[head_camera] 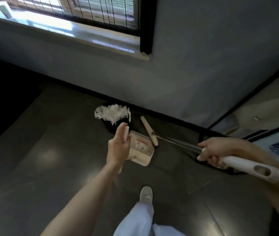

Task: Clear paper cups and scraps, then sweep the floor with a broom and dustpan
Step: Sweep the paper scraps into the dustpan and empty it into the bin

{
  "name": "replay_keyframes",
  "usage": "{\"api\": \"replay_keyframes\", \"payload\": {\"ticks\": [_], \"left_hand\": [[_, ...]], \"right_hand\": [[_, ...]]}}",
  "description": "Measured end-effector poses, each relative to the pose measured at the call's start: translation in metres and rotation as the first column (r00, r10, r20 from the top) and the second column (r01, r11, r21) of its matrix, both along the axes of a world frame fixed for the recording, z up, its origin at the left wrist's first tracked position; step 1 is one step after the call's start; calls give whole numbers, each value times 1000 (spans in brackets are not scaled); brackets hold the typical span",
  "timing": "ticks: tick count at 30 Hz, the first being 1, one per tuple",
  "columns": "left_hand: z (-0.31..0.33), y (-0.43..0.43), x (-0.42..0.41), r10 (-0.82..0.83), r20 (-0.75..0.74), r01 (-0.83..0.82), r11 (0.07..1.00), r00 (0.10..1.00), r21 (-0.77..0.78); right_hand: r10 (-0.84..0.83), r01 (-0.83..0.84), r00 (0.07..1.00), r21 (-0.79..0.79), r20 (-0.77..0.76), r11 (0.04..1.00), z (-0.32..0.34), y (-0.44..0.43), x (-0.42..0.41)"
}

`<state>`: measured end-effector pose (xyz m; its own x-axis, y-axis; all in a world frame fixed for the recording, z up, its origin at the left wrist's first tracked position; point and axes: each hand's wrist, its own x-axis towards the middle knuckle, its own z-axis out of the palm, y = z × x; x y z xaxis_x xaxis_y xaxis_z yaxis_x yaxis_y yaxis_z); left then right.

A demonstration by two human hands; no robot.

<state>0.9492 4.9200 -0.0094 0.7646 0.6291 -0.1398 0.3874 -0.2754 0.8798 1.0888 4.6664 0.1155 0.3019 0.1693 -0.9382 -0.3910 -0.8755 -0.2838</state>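
A beige dustpan [143, 151] with a toothed edge stands on the dark floor near the wall. My left hand [118, 148] grips its white upright handle. My right hand [215, 155] grips the broom [247, 165] where the metal shaft meets the white grip. The shaft runs down-left to the cream broom head [149, 129], which lies just beyond the dustpan. A heap of white paper scraps [112, 113] sits on something black [113, 126] by the skirting; whether that is a bin or a bag is unclear. No paper cups are visible.
The grey wall [194, 74] and black skirting run diagonally behind the scraps. A window with a blind [101, 12] is at the upper left. My shoe [146, 193] and pale trouser leg are at the bottom centre. A pale panel [271, 103] leans at the right.
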Motion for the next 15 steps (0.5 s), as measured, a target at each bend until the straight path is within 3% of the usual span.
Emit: {"api": "replay_keyframes", "payload": {"ticks": [9, 15], "left_hand": [[32, 1, -80, -121, 147, 101, 986, 982, 131], [72, 18, -137, -182, 226, 127, 963, 957, 237]], "right_hand": [[-319, 307, 947, 189, 33, 933, 33, -25, -111], [-445, 423, 895, 298, 9, 856, 62, -16, -201]]}}
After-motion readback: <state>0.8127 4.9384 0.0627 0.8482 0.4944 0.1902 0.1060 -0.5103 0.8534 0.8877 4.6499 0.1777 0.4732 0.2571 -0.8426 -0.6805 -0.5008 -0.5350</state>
